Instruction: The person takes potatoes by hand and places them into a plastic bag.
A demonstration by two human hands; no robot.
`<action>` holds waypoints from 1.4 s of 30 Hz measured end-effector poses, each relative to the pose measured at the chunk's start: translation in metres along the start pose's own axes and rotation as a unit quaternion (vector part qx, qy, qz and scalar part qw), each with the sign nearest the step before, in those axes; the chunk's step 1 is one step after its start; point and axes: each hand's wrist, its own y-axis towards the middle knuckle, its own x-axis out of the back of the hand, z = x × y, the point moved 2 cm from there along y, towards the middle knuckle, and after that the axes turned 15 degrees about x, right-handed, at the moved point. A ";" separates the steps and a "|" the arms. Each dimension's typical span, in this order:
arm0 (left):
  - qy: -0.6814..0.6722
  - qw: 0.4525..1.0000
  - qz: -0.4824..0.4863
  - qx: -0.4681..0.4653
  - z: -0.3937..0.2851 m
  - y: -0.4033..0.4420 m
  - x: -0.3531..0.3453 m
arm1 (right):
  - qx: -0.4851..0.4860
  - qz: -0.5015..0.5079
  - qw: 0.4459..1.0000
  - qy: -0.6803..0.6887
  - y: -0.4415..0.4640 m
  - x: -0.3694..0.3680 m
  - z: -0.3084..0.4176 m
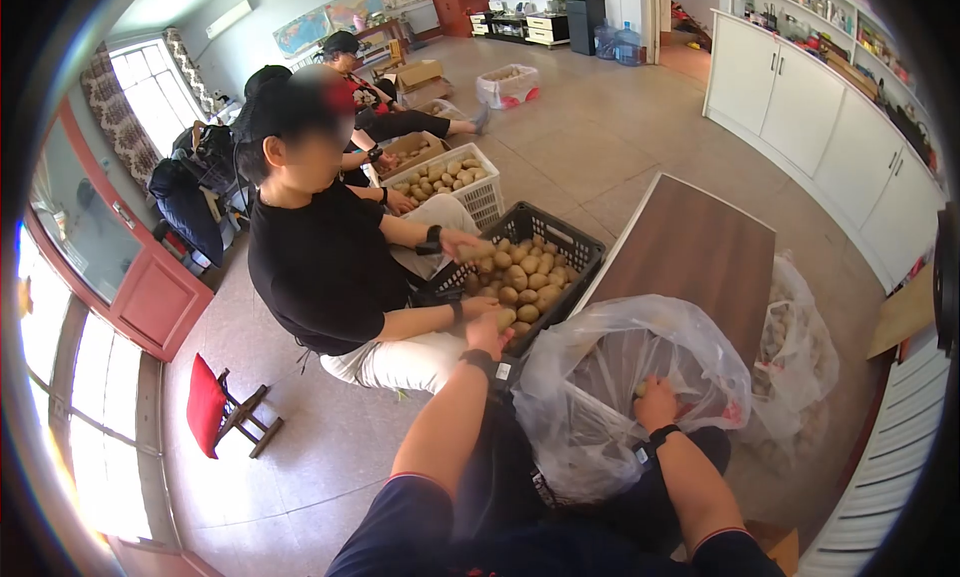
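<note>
At the near edge of the black crate (pixel 590 249), my left hand (pixel 485 335) is closed round a potato (pixel 506 318). Many more potatoes (pixel 524 275) fill this crate. Inside a clear plastic bag (pixel 560 397) in front of me, my right hand (pixel 656 407) has its fingers curled round what looks like a potato (pixel 641 388), mostly hidden by the hand. The bag's mouth is spread wide, and it rests by my lap against a brown-topped table (pixel 690 252).
A co-worker in a black shirt (pixel 315 267) sits at the left, both hands over the same crate. Beyond stand a white crate of potatoes (pixel 490 192) and other seated people. Another filled plastic bag (pixel 795 347) is right of the table; a red folding stool (pixel 208 407) stands left.
</note>
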 end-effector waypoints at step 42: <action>0.254 0.933 0.223 0.127 0.045 -0.068 -0.089 | 0.118 -0.057 0.955 0.267 0.072 -0.002 0.038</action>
